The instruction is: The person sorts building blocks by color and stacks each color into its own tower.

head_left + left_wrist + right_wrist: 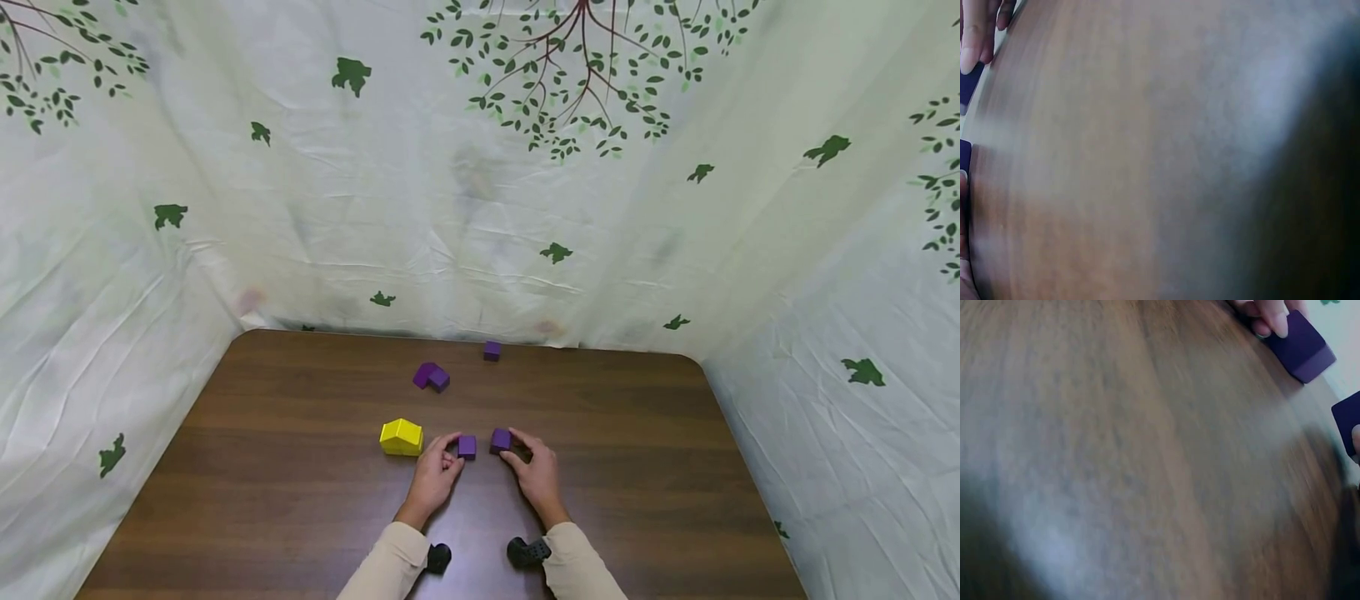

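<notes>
Two purple blocks stand a short gap apart near the middle of the table. My left hand pinches the left purple block between thumb and fingers. On the other side, my right hand holds the right purple block by its right side, thumb in front and fingers behind. The right wrist view shows the left block with fingertips on it, and part of the right block at the edge. Only slivers of both blocks appear at the left edge of the left wrist view.
A yellow block with a peaked top sits just left of my left hand. Farther back, two purple blocks touch each other, and another purple block stands near the far edge of the brown table. Leaf-printed cloth hangs behind.
</notes>
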The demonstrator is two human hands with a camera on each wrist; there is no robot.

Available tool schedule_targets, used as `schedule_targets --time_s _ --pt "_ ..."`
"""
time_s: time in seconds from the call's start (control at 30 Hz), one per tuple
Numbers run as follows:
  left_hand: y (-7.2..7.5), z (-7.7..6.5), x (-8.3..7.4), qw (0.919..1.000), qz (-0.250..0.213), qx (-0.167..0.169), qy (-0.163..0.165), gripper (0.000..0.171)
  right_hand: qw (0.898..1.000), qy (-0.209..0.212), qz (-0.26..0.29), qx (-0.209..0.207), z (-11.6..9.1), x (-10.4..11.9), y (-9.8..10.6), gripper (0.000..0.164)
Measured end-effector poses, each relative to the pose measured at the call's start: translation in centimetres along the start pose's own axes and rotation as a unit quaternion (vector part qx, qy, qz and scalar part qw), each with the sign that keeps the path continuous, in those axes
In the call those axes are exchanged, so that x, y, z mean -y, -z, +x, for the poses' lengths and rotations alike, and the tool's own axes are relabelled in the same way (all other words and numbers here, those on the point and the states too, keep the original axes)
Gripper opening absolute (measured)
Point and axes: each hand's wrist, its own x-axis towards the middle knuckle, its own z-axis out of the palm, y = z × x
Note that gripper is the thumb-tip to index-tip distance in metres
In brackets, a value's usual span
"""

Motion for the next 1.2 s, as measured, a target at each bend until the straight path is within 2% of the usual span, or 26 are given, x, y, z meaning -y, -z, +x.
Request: schedule_targets --time_s 0.33,0.57,0.83,1.1,1.2 --pt "0.0 0.0 -0.1 0.9999 -0.005 -0.004 -0.014 0.041 0.999 0.021 -0.008 0.035 -0.1 0.3 -1.0 0.038" --pt "0.1 0.0 -0.2 0.9999 -0.005 -0.004 -0.009 0.04 0.998 0.047 -0.014 0.044 -0.2 0.5 -1.2 0.037" --pt "0.1 0.1 0.0 1.0 0.0 -0.004 -0.009 0.041 0.997 0.036 -0.029 0.057 0.1 0.5 -1.2 0.037" --pt "0.0 0.1 0.0 1.0 -0.002 -0.002 -0.007 0.041 0.994 0.102 -0.006 0.042 0.1 0.1 -1.2 0.039" --pt "0.0 0.0 -0.2 1.0 0.0 0.003 0.002 0.042 0.995 0.089 0.001 0.05 0.1 0.2 -1.1 0.04"
